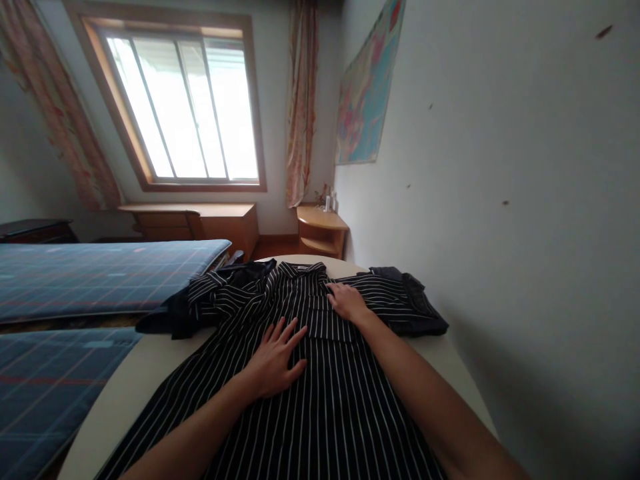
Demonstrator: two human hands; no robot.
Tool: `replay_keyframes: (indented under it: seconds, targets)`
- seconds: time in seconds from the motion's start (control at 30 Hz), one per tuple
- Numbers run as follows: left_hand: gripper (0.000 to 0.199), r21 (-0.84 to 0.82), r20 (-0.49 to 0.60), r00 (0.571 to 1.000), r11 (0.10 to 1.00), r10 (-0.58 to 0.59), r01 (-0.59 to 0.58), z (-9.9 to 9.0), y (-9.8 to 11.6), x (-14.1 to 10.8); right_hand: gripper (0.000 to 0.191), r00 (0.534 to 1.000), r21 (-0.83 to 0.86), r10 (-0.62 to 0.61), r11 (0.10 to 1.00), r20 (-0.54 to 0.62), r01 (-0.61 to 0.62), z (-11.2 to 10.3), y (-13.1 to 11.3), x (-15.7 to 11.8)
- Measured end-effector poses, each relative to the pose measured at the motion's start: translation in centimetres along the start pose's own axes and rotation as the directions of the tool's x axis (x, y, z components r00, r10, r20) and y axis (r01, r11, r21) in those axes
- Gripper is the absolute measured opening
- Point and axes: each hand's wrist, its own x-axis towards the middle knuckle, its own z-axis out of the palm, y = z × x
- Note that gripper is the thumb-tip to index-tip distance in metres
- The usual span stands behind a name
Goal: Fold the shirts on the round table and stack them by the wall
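A black shirt with white stripes (325, 387) lies spread on a pale round table (125, 380), its collar (302, 269) at the far side. My left hand (277, 360) rests on the middle of the shirt with its fingers spread. Farther up and to the right, my right hand (347, 300) touches the cloth just below the collar, fingers stretched out and slightly bent. The right sleeve (385, 293) lies out toward the wall, over dark folded clothing (425, 327). On the left, the other sleeve (215, 291) is bunched on dark cloth (170, 320).
A bed with blue plaid mats (100, 277) stands close on the left. The white wall (525, 267) runs along the right. Beyond the table are a wooden desk (220, 212), a corner shelf (320, 217) and a window (185, 107). A map (370, 93) hangs on the wall.
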Motion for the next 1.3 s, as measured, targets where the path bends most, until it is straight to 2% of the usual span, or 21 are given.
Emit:
replay_keyframes:
  seconds: [0.17,0.33,0.47,0.6,0.7,0.77,0.83,0.97,1.03,1.1,1.17,1.23,1.3]
  targets:
    - [0.071,0.019,0.032,0.999,0.999,-0.028,0.027,-0.3,-0.2,-0.8,0.059,0.984,-0.025,0.168,0.986,0.051,-0.167,1.9,-0.2,1.0]
    - [0.07,0.048,0.063,0.997,0.998,-0.054,0.051,-1.0,-0.5,-2.3,0.071,0.925,-0.023,0.35,0.936,0.149,-0.35,2.3,0.8,2.6]
    - [0.07,0.066,0.076,0.994,0.995,-0.077,0.072,-1.3,-0.5,-2.9,0.072,0.896,-0.032,0.405,0.913,0.18,-0.406,2.6,1.6,3.5]
    - [0.07,0.067,0.074,0.994,0.995,-0.083,0.078,-1.4,-0.3,-3.1,0.07,0.889,-0.038,0.438,0.899,0.134,-0.437,2.9,1.5,3.8]
    - [0.07,0.073,0.071,0.994,0.994,-0.087,0.082,-1.4,-0.1,-3.2,0.059,0.924,-0.038,0.383,0.923,0.007,-0.383,2.7,0.8,3.5]
    - [0.07,0.08,0.07,0.993,0.993,-0.09,0.085,-1.3,0.0,-3.3,0.048,0.959,-0.039,0.273,0.96,-0.08,-0.276,2.4,0.0,3.1]
    - [0.07,0.084,0.064,0.994,0.993,-0.092,0.087,-1.2,0.0,-3.3,0.04,0.976,-0.031,0.181,0.982,-0.119,-0.186,1.9,-0.9,2.6]
    - [0.069,0.092,0.022,0.996,0.992,-0.084,0.081,-1.4,-0.2,-2.5,0.039,0.982,0.008,0.132,0.991,-0.136,-0.133,1.1,-3.0,1.2]
    - [0.059,0.101,-0.029,0.997,0.992,-0.067,0.069,-1.8,-0.4,-1.6,0.041,0.984,0.029,0.123,0.992,-0.13,-0.121,1.2,-4.0,0.4]
    - [0.049,0.102,-0.109,0.993,0.993,-0.043,0.054,-2.1,-0.8,-0.3,0.046,0.987,0.058,0.131,0.99,-0.094,-0.126,1.5,-4.9,-0.5]
    - [0.046,0.097,-0.17,0.985,0.995,-0.012,0.029,-2.2,-1.3,1.1,0.051,0.991,0.094,0.129,0.988,-0.042,-0.125,2.2,-5.5,-1.3]
    - [0.053,0.093,-0.173,0.985,0.995,-0.013,0.03,-1.8,-2.0,2.4,0.055,0.994,0.127,0.106,0.986,-0.011,-0.104,2.9,-5.8,-1.9]
    - [0.059,0.09,-0.131,0.988,0.992,-0.078,0.091,-1.1,-2.8,3.4,0.057,0.997,0.163,0.077,0.984,0.003,-0.076,3.3,-5.8,-2.2]
